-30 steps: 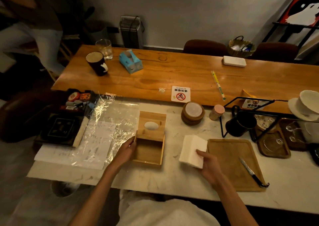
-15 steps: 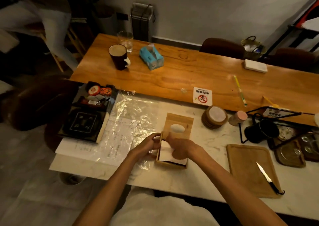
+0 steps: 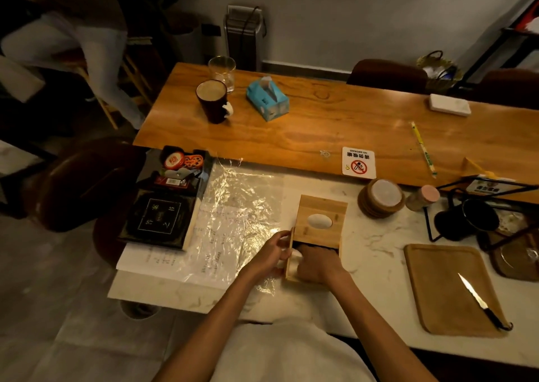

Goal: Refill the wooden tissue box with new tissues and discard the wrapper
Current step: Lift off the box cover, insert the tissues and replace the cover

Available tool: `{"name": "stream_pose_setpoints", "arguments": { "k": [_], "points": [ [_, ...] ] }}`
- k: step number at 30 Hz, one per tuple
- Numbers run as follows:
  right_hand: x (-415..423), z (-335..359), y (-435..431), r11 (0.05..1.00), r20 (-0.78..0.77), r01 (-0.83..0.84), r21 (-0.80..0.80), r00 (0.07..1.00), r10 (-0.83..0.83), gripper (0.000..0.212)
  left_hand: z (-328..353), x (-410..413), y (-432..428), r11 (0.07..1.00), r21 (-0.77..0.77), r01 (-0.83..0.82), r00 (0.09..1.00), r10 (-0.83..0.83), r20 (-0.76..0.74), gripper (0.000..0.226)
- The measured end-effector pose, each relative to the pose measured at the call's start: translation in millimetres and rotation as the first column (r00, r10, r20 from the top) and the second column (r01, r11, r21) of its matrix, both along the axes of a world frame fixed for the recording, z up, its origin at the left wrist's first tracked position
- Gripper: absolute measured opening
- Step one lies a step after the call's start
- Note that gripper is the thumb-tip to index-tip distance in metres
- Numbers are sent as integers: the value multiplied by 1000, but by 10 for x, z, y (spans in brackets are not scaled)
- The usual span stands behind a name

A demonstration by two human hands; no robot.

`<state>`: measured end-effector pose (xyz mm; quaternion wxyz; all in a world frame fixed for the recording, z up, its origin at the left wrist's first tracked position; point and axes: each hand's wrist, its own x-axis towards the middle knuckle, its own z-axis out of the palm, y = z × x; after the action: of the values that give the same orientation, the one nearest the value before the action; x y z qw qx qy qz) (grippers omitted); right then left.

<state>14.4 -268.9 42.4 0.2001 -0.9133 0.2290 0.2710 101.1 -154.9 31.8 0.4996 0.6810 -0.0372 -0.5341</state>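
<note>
The wooden tissue box point(image 3: 291, 257) stands on the marble counter, its sliding lid point(image 3: 320, 217) with an oval hole pushed halfway back. My right hand point(image 3: 316, 265) reaches into the open half and presses on the white tissue stack point(image 3: 296, 255), of which only a sliver shows. My left hand point(image 3: 269, 255) grips the box's left wall. The clear plastic wrapper point(image 3: 239, 212) lies flat and crinkled on the counter just left of the box, over a printed paper sheet.
A wooden tray point(image 3: 437, 288) with a knife point(image 3: 481, 301) lies to the right. Coasters point(image 3: 380, 196), a small jar point(image 3: 423, 197) and a black wire rack with a mug point(image 3: 466, 218) stand behind. A black box point(image 3: 163, 215) sits left; a blue tissue pack point(image 3: 267, 99) and cups rest on the wooden table.
My right hand carried the white tissue stack from beside the tray into the open box and now pushes it down. The left hand stayed on the box's left wall.
</note>
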Motion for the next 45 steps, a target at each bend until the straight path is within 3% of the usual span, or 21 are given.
{"name": "stream_pose_setpoints", "arguments": {
  "k": [5, 10, 14, 17, 33, 42, 45],
  "points": [
    [12, 14, -21, 991, 7, 87, 103, 996, -88, 49, 5, 12, -2, 1000, -5, 6, 1000, -6, -25, 44],
    [28, -60, 69, 987, -6, 157, -34, 987, -158, 49, 17, 3, 2, 1000, -16, -5, 999, 5, -40, 44],
    [-39, -110, 117, 984, -15, 90, -152, 996, -93, 63, 31, -13, 15, 999, -17, -30, 998, 29, -63, 45],
    [-71, -121, 87, 985, -39, 17, -174, 999, -24, 61, 50, -22, 22, 999, -20, -32, 998, 31, -63, 44],
    [-107, -157, 60, 1000, -3, 18, -13, 1000, -19, 54, 29, -35, 28, 1000, 1, -23, 1000, 23, -9, 43],
    [-301, -194, 213, 984, 288, 85, -157, 957, -36, 43, 45, -96, 39, 999, -9, -47, 999, 48, 11, 36],
    [-455, -207, 296, 979, 265, 63, -195, 964, -9, 54, 43, -90, 35, 998, -2, -61, 998, 61, 15, 36]
  ]
}}
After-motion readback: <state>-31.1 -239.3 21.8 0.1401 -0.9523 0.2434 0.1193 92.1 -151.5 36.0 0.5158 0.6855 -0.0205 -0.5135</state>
